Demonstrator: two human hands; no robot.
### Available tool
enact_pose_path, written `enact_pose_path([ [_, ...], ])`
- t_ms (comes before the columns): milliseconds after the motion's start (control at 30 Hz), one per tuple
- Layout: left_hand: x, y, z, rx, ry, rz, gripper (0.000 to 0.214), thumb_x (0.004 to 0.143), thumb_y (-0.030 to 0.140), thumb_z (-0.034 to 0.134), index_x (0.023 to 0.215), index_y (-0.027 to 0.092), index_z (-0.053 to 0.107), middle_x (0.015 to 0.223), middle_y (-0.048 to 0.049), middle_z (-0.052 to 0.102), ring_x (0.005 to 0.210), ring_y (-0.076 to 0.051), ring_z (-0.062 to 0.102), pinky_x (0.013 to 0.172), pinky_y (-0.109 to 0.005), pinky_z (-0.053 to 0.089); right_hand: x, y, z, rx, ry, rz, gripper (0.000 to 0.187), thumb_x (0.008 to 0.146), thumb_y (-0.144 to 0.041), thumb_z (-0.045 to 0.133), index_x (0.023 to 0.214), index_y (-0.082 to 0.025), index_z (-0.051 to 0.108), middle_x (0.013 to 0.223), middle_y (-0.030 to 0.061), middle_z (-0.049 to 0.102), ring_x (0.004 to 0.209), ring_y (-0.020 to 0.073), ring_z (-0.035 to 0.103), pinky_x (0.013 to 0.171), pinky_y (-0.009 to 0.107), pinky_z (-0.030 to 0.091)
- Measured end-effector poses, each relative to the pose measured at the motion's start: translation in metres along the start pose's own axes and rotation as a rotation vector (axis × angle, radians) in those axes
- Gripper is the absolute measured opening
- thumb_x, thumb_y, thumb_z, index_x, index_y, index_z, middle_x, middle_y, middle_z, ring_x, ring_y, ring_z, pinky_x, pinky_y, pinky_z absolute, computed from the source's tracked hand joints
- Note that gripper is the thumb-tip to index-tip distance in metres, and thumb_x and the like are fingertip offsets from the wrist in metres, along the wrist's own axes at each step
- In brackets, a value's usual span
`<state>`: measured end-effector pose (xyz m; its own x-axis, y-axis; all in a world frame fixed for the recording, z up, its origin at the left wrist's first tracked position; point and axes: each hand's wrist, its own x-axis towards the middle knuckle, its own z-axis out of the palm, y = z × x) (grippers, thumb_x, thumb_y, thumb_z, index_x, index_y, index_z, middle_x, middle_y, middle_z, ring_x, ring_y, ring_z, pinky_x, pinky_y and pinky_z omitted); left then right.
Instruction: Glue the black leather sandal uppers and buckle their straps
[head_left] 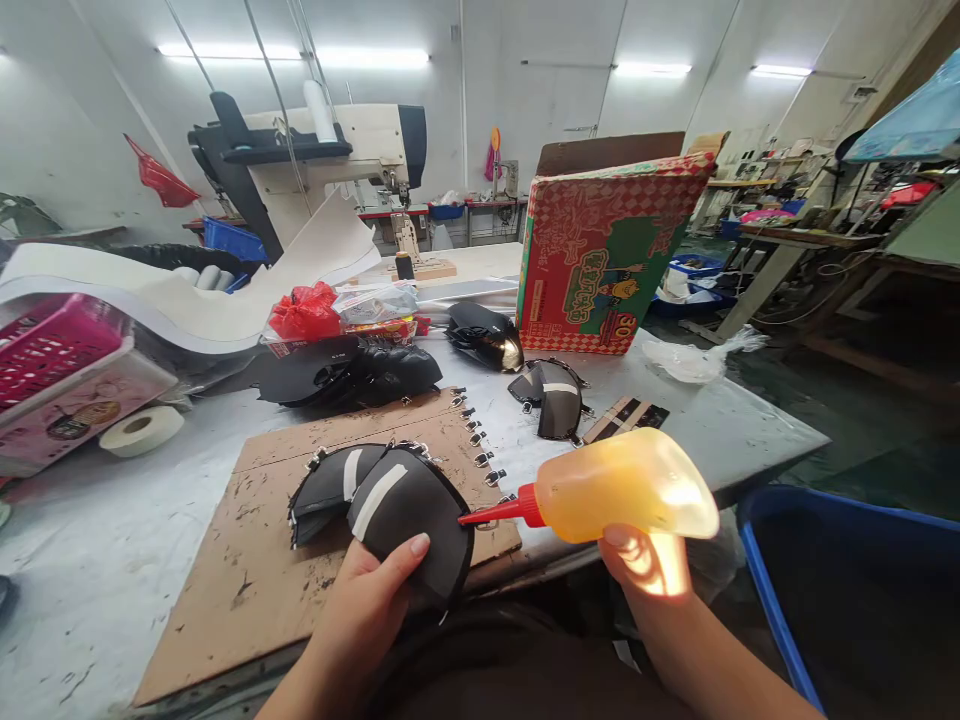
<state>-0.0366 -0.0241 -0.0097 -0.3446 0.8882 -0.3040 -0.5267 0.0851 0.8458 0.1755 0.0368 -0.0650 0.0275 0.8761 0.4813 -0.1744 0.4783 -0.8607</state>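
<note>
Your left hand [371, 590] is clamped on a black panel [431, 500], thumb lying across its face and the other fingers mostly hidden beneath. The panel is tilted above the cardboard [217, 560] near the table's front edge, with a pale strip [379, 500] slanting across its left part. Your right hand [645, 565] is closed around a bottle [622, 485] of yellowish liquid, gripping it from below; some of its fingers are out of sight. The bottle lies nearly on its side, and its red nozzle [499, 512] points left, the tip at the panel's right edge; you cannot tell whether it touches.

Just left of the panel, a second panel [319, 495] with its own pale strip rests on the cardboard. A row of buckles [474, 438] runs along the cardboard's right side. Farther back on the table [75, 560] are a third panel [561, 408], black pieces [315, 375] and a red and green box [577, 270] standing upright. A tape roll [142, 430] lies at the left, and a blue bin [776, 600] stands by the table at the right.
</note>
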Motion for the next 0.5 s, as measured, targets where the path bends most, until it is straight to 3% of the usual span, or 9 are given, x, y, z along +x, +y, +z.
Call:
enact_pose_path([
  [200,-0.003,0.000,-0.001,0.021,0.023,-0.011,0.073,0.048,0.023,0.083,0.116,0.020,0.057,0.080,-0.0035,0.072,0.081,-0.026,0.066,0.067,-0.029,0.055,0.002,-0.004,-0.006,-0.041,-0.010,-0.028,0.027,0.068,-0.047,0.068,0.082,-0.025,0.063,0.078,0.0065,0.064,0.071,0.0248,0.063,0.060,0.036,0.057],
  [400,-0.001,-0.002,-0.005,0.078,-0.030,-0.024,0.075,0.048,0.026,0.083,0.117,0.017,0.056,0.082,-0.0066,0.072,0.077,-0.026,0.067,0.071,-0.032,0.055,0.008,-0.009,-0.002,-0.025,-0.068,-0.026,0.029,0.068,-0.052,0.067,0.081,-0.026,0.062,0.069,0.0038,0.061,0.057,0.0208,0.060,0.046,0.031,0.055],
  [500,0.001,-0.003,-0.008,0.080,-0.012,0.000,0.071,0.051,0.027,0.082,0.117,0.018,0.056,0.083,-0.0051,0.072,0.076,-0.023,0.067,0.072,-0.030,0.055,0.008,-0.006,-0.004,-0.055,-0.048,-0.056,0.027,0.071,-0.051,0.065,0.082,-0.026,0.061,0.068,0.0036,0.061,0.058,0.0208,0.060,0.049,0.031,0.055],
])
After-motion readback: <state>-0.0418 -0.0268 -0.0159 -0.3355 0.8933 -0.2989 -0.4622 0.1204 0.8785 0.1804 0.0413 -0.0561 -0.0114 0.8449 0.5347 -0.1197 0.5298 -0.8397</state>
